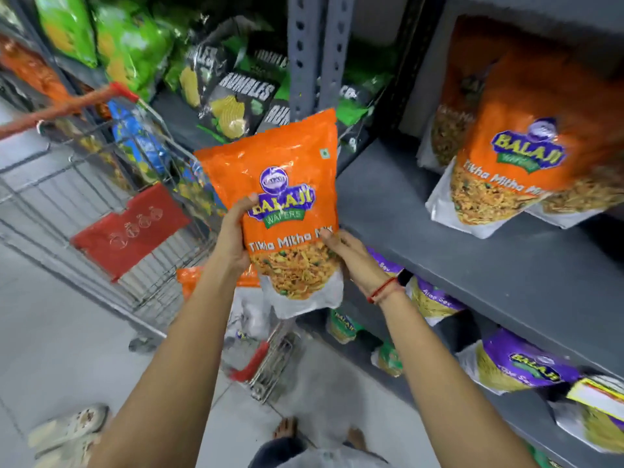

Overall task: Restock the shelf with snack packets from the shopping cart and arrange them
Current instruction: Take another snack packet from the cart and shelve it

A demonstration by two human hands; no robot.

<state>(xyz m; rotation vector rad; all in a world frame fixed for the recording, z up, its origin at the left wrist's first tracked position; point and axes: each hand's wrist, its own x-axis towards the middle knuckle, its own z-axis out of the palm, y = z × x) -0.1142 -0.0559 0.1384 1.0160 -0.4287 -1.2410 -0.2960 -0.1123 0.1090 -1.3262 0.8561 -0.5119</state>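
Balaji Tikha Mitha Mix packet [287, 197], orange, held upright at frame centre, left hand [233, 238] gripping its left edge, right hand [351, 256] its lower right corner; behind at left, a wire shopping cart [101, 197]; at right, grey shelf [472, 238] carrying matching orange packets [499, 170].
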